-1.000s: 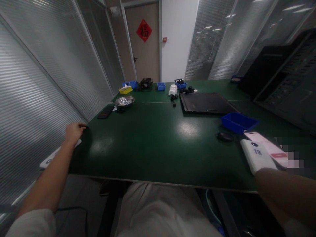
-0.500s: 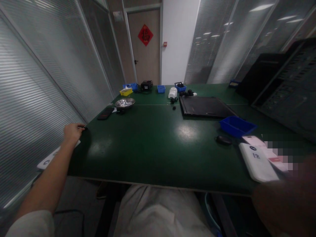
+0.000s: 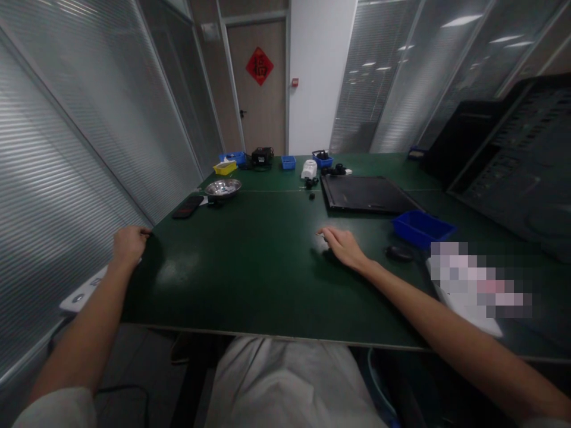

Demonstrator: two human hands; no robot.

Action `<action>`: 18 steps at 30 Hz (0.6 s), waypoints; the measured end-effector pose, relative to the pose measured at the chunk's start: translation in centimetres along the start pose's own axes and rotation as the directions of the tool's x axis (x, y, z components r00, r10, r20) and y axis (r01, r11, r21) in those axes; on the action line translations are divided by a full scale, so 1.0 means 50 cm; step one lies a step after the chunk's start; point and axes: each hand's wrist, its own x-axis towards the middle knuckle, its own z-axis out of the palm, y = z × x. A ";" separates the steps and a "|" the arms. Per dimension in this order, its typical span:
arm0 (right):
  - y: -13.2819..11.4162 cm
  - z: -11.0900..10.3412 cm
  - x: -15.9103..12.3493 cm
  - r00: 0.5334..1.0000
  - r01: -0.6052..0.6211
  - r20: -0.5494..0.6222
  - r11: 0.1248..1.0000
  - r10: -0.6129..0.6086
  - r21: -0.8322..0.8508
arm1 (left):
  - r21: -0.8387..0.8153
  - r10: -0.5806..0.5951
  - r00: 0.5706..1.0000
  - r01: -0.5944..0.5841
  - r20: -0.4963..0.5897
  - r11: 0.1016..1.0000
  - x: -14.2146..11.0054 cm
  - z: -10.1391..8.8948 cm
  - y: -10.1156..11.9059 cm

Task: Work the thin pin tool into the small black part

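My left hand [image 3: 129,244] is at the left edge of the green table [image 3: 250,273], its fingers closed in a pinch. Whatever lies between those fingertips is too small and dark to name. Near the middle of the tabletop is my right hand [image 3: 342,245], just above or on the surface, thumb and fingers drawn together. A tiny light and dark bit shows at its fingertips, but its kind is unclear. The black computer mouse [image 3: 399,254] lies to the right of this hand, and a flat black panel [image 3: 368,194] lies beyond it.
A blue tray [image 3: 422,232] stands right of centre. Farther left are a metal bowl [image 3: 223,189] and a dark phone [image 3: 188,207]. Small bins, including a yellow one [image 3: 225,169], line the far end. A large dark case [image 3: 521,160] rises at right. White device [image 3: 80,294] sits lower left.
My right hand has come in from the lower right to the middle of the table, fingers pinched. My left hand stays at the left edge. The view has shifted slightly.
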 end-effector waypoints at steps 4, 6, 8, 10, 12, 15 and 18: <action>-0.002 0.007 -0.006 0.997 0.041 0.063 0.994 -0.035 -0.100 | 0.170 -0.012 0.999 0.018 -0.039 0.985 -0.005 0.002 0.008; -0.006 0.006 -0.008 0.997 0.035 0.070 0.989 -0.026 -0.141 | 0.198 0.011 1.000 -0.005 -0.029 0.980 -0.008 0.002 0.012; -0.009 0.004 -0.009 0.997 0.033 0.067 0.988 -0.023 -0.151 | 0.202 0.024 1.000 -0.021 -0.014 0.979 -0.009 0.003 0.013; -0.010 0.002 -0.010 0.998 0.036 0.055 0.989 -0.028 -0.145 | 0.197 0.023 1.000 -0.019 -0.015 0.980 -0.008 0.004 0.012; -0.009 0.001 -0.010 0.998 0.037 0.050 0.990 -0.031 -0.137 | 0.202 0.014 1.000 -0.009 -0.022 0.979 -0.007 0.006 0.011; -0.006 0.002 -0.010 0.998 0.035 0.056 0.990 -0.027 -0.135 | 0.212 0.032 0.999 -0.023 -0.035 0.977 -0.009 0.006 0.012; -0.002 0.006 -0.009 0.999 0.024 0.051 0.989 -0.017 -0.147 | 0.214 0.030 0.998 -0.018 -0.053 0.977 -0.012 0.005 0.013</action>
